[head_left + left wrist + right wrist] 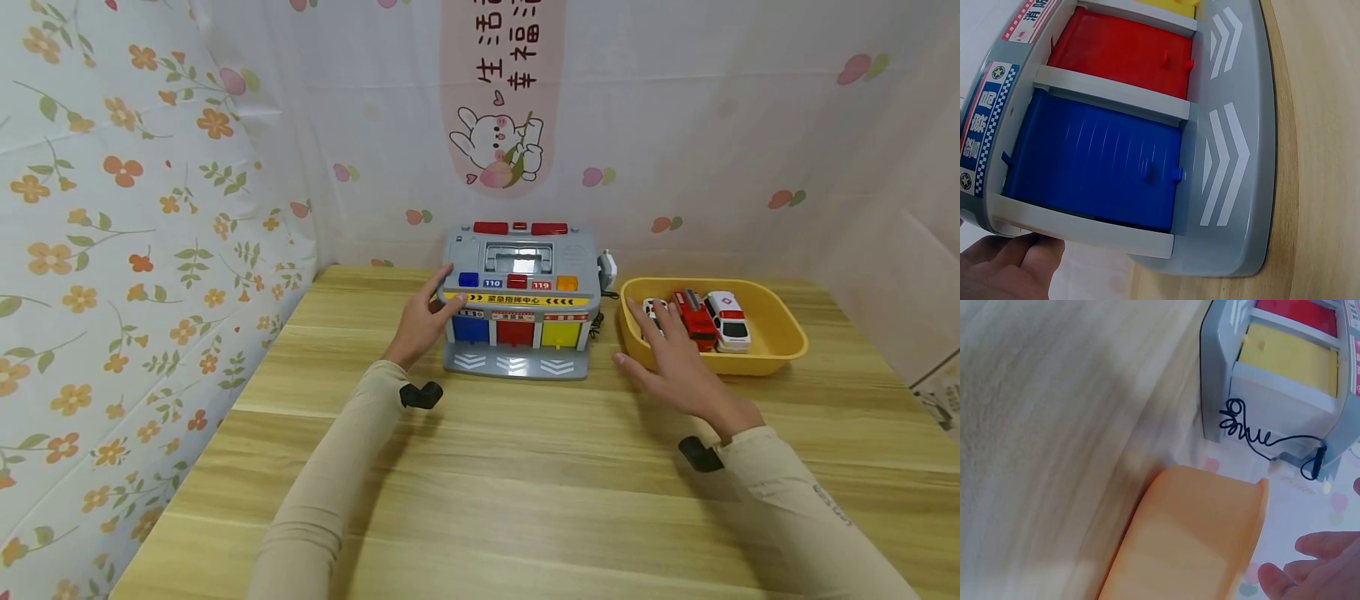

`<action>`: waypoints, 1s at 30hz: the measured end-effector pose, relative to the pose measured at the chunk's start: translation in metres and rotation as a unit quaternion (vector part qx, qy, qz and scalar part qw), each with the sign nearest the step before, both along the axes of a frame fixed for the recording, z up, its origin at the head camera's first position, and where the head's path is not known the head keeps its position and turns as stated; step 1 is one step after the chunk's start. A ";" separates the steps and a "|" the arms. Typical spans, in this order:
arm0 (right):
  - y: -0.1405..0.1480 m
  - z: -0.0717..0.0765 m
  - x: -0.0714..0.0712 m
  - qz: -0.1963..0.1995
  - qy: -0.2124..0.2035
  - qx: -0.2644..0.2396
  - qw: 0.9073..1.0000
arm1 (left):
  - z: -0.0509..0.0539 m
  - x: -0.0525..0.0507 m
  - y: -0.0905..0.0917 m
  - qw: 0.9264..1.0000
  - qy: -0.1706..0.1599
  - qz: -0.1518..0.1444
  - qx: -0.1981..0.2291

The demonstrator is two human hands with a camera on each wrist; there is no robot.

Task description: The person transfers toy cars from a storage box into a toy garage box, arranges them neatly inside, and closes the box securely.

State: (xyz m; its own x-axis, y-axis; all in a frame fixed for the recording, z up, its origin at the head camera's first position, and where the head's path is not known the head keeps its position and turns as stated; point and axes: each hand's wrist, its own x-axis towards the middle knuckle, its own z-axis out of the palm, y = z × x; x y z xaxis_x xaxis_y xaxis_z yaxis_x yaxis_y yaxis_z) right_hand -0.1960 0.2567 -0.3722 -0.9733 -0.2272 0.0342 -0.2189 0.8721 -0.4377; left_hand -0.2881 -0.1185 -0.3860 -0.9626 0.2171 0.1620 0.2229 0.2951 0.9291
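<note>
in the head view, a toy garage stands on the wooden table, in front of a printed cloth. the left hand touches the garage's left end, its thumb at the front edge of the roof and its forefinger farther back along the side. thumb and forefinger are apart with the roof's corner between them; whether they clamp it, i cannot tell. a blue door, a red door and a yellow door run left to right across the garage's front, and a handset sits at its right side. right of the garage is a yellow basket with a small white car, a red fire truck and a white ambulance in it. the right hand is over the basket's end nearest the garage, fingers spread apart and partly covering the small white car; contact with it cannot be made out.

in the left wrist view, the left hand's bent fingers are against the garage's side wall, next to the blue door. a grey ramp with white arrows juts from the garage's front.

in the right wrist view, a curly black cord shows against the garage's yellow-door end. the basket is near that end, with a gap between, and the right hand's fingers are well apart from the garage.
</note>
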 end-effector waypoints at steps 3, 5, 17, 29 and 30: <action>0.001 0.002 -0.001 0.001 0.001 0.001 1.000 | 0.000 0.000 0.001 1.000 0.000 0.000 0.005; 0.002 0.003 -0.002 0.004 0.004 0.002 1.000 | -0.001 0.000 0.002 1.000 0.000 -0.001 0.011; 0.004 0.014 -0.013 0.037 0.004 0.002 0.999 | -0.002 -0.001 0.000 1.000 -0.001 0.008 0.003; -0.003 0.029 -0.029 0.057 0.025 -0.004 0.998 | -0.002 0.000 0.001 1.000 -0.005 0.015 0.006; -0.004 0.030 -0.030 0.057 0.024 -0.006 0.998 | -0.001 0.000 0.001 1.000 -0.006 0.015 0.010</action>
State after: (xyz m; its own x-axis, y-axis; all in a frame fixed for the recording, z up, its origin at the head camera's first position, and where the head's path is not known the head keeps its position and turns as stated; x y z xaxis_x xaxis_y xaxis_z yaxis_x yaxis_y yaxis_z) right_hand -0.2260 0.2526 -0.3420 -0.9386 -0.3350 0.0828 -0.3366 0.8357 -0.4339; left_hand -0.2881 -0.1178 -0.3875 -0.9705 0.1853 0.1544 0.2032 0.2833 0.9373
